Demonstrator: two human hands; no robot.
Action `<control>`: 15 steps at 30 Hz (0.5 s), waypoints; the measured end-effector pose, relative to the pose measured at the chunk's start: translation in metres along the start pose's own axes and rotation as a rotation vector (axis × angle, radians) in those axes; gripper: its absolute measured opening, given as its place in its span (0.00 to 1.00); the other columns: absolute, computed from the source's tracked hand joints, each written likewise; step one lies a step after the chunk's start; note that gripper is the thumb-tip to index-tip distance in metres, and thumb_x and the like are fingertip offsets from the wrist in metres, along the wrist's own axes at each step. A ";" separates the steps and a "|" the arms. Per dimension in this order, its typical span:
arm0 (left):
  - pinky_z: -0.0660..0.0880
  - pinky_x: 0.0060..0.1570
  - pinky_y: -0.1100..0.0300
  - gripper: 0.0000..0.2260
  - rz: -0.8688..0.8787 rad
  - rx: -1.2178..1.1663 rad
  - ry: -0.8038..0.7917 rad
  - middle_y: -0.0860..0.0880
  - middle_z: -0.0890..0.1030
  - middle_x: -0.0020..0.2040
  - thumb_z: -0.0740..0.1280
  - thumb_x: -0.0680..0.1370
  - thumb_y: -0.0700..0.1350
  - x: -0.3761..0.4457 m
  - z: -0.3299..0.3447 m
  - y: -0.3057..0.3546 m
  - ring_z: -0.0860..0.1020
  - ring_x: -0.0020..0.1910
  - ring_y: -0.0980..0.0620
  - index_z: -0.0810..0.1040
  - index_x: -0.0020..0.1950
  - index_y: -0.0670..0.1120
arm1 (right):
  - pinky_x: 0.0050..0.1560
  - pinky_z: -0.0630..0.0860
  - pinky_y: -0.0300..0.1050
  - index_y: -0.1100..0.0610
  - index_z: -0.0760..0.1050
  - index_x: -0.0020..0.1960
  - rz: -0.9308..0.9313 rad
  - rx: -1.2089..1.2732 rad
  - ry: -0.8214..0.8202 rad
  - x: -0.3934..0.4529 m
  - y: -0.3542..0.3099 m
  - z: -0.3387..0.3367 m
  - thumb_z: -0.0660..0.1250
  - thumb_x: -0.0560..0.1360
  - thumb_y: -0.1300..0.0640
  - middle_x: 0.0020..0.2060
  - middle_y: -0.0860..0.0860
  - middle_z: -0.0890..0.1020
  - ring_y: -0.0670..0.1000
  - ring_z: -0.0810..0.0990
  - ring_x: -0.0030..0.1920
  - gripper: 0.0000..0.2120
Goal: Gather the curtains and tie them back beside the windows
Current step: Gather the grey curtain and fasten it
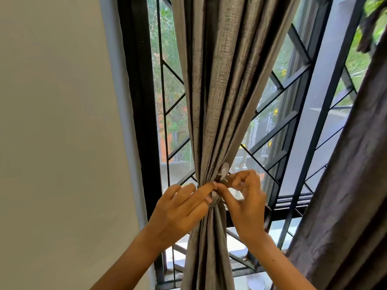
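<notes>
Curtain (217, 84), grey, hangs gathered into a bunch in front of the window (278, 114), cinched at its waist by a tie (214, 200). Left hand (180, 212) pinches the tie. Right hand (245, 197), just beside it, pinches the tie's end. Another curtain (345, 195) hangs right of the window.

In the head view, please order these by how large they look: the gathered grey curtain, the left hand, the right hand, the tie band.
1. Gathered grey curtain
2. Left hand and right hand: these look alike, so I do not rank them
3. Tie band, mostly hidden by fingers
</notes>
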State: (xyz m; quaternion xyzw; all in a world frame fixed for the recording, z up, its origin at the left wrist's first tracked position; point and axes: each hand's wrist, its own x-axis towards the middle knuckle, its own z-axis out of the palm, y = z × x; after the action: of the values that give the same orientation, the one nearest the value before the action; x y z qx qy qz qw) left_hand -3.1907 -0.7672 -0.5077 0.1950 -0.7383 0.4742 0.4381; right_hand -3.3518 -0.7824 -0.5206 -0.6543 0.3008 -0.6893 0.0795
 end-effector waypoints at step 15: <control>0.60 0.45 0.57 0.11 -0.192 0.205 -0.123 0.50 0.82 0.55 0.53 0.84 0.46 -0.009 0.015 -0.006 0.71 0.59 0.48 0.72 0.49 0.45 | 0.70 0.56 0.63 0.56 0.73 0.64 -0.372 -0.718 -0.341 -0.005 0.013 -0.004 0.63 0.72 0.56 0.51 0.53 0.79 0.54 0.73 0.56 0.20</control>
State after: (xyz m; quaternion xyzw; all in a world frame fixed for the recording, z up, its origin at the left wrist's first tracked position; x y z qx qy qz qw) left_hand -3.1885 -0.7839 -0.5150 0.3373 -0.6893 0.4903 0.4131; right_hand -3.3590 -0.7891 -0.5319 -0.7878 0.3811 -0.4259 -0.2298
